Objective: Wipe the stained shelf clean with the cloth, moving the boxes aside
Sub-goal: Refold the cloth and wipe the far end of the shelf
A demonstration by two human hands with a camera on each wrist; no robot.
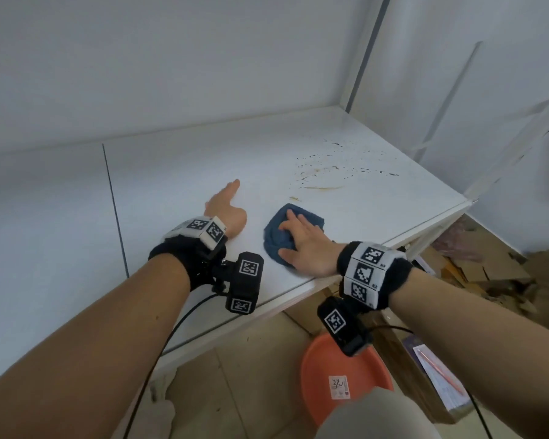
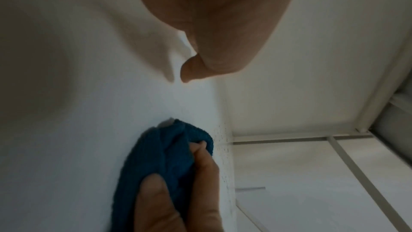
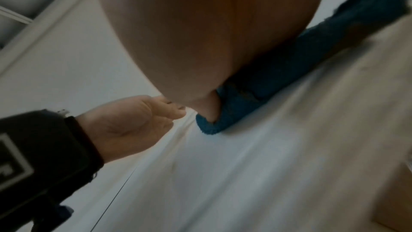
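The white shelf (image 1: 187, 166) carries brown and black stains (image 1: 330, 172) at its right rear. A bunched blue cloth (image 1: 274, 236) lies near the front edge, short of the stains. My right hand (image 1: 301, 245) lies on top of the cloth, with curled fingers and thumb gripping its folds. The left wrist view shows the cloth (image 2: 165, 156) and those fingers (image 2: 200, 165) on it. My left hand (image 1: 225, 207) rests edge-on on the shelf to the left of the cloth, its fingers straight and empty. No boxes stand on the shelf in view.
A dark seam (image 1: 114, 210) crosses the shelf at the left. A metal upright (image 1: 365, 52) rises at the back right corner. Below the front edge are an orange basin (image 1: 339, 375) and flattened cardboard (image 1: 488, 270) on the floor.
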